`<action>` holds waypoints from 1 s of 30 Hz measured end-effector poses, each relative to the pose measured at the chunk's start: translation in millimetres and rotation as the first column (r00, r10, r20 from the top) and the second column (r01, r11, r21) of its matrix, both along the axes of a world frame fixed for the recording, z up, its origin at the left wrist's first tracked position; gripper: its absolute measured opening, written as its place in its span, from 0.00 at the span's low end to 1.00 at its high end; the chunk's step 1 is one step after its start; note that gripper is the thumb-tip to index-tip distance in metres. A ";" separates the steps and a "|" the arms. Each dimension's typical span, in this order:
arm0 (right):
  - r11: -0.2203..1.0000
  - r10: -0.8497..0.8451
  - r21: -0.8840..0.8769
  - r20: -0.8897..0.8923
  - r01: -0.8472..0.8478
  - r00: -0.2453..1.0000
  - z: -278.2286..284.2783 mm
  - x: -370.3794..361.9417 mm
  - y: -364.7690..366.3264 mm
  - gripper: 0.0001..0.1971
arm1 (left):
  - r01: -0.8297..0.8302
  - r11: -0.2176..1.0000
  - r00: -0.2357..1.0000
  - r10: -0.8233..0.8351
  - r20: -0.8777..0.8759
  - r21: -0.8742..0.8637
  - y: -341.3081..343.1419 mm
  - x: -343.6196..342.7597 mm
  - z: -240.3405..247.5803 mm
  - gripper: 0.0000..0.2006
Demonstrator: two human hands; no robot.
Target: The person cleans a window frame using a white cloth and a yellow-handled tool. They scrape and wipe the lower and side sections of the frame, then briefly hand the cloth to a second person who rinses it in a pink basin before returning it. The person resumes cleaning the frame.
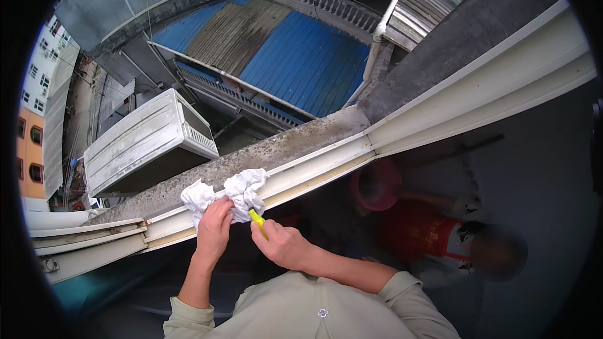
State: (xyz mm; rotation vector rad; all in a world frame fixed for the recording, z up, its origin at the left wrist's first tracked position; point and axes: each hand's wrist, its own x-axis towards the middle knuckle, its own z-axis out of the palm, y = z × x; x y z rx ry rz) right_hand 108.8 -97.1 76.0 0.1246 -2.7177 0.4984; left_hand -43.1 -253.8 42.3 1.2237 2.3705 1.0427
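A crumpled white cloth [246, 189] lies over the pale window track [314, 172], bunched in two lumps. My left hand [215, 229] grips the cloth, its fingers bent into the folds on the left. My right hand [286, 246] is closed round a yellow-green handled tool [257, 221] just to the right. The tool's front end points up into the cloth, where its tip is hidden, so I cannot tell its exact kind.
A rough concrete ledge [276, 141] runs outside the track, with a drop beyond. A white air-conditioner unit [141, 141] stands outside at left; a blue roof [308, 56] lies below. Indoors at right, a person in a red apron [414, 229] is beside a pink basin [384, 185].
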 end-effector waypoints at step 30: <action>0.917 0.251 -0.353 0.151 -0.185 0.956 9.1 -79.5 18.9 0.04 | -0.577 0.800 0.794 0.501 -0.345 -0.164 -111.0 -26.1 1.7 0.08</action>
